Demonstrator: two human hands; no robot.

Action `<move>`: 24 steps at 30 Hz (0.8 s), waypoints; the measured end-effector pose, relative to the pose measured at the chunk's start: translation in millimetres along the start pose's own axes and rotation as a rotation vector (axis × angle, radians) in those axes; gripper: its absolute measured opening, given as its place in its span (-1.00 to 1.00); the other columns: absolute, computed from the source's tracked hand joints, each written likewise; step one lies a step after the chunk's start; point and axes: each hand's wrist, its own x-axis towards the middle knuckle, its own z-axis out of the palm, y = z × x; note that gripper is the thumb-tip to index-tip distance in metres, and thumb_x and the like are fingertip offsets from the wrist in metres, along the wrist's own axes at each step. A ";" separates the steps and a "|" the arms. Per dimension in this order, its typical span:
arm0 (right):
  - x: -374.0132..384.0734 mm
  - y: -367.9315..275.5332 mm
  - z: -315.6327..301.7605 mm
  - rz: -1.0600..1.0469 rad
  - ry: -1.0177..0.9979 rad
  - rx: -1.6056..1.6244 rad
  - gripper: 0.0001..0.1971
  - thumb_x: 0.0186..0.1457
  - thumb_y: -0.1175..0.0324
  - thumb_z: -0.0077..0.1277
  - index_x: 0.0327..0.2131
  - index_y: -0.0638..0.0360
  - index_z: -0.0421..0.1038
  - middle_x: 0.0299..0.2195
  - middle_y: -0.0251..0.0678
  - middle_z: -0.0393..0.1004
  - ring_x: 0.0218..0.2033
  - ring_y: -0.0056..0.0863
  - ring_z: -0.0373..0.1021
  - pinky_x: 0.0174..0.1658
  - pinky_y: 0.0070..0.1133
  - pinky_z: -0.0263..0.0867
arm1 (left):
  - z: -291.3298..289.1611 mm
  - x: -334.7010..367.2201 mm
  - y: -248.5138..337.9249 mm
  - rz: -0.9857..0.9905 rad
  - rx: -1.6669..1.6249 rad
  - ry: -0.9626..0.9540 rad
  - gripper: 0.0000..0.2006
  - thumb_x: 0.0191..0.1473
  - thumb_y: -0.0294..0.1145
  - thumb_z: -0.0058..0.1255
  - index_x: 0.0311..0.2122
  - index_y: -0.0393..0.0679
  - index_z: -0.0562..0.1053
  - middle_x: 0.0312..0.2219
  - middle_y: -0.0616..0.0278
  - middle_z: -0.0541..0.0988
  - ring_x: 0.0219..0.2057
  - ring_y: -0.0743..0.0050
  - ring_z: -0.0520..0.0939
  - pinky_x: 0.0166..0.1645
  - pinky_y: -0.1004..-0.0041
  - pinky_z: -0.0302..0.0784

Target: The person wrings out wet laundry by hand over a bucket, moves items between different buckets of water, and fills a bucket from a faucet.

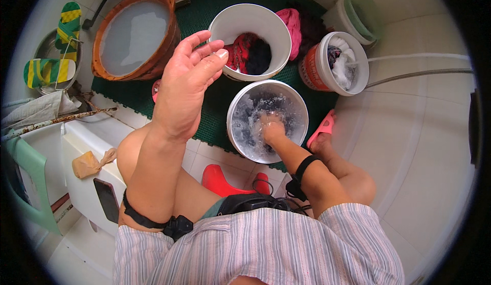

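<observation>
Head view.

Item: your left hand [186, 88], raised, partly open, fingers loosely bent; nothing seen in its hold.

Item: your right hand [272, 128], lowered into churned water [246, 118]. Splash hides its fingers; how far they open, or what they have hold of, cannot be told.

Item: one white bucket [255, 86], around your right hand, holding that grey, bubbly water; anything lying beneath cannot be made out.

Item: a second white bucket [250, 18], beyond your right hand, with red patterned cloth [238, 55] and black cloth [261, 59] inside.

Item: one red-and-white bucket [311, 71], beyond your right hand and to its right; white cloth [343, 71] within.

Item: one brown tub [174, 37], beyond your left hand and to its left, holding cloudy water [134, 39].

Step, as judged: you are working the water with your right hand alone. The next move seems to call for a firm underwater grip on whatever is immersed, your left hand being free to help.
</observation>
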 end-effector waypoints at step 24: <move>145.4 79.5 -139.6 -0.290 0.210 -0.079 -0.77 -0.21 0.47 -0.23 -0.37 0.09 0.29 -0.28 -0.09 0.26 -0.33 -0.18 0.26 -0.34 -0.44 0.22 | 1.1 -16.8 3.0 0.070 -0.058 0.079 -0.53 -0.14 -0.43 -0.16 -0.09 -0.28 0.03 -0.19 0.07 0.21 -0.16 0.42 0.26 -0.16 0.59 0.17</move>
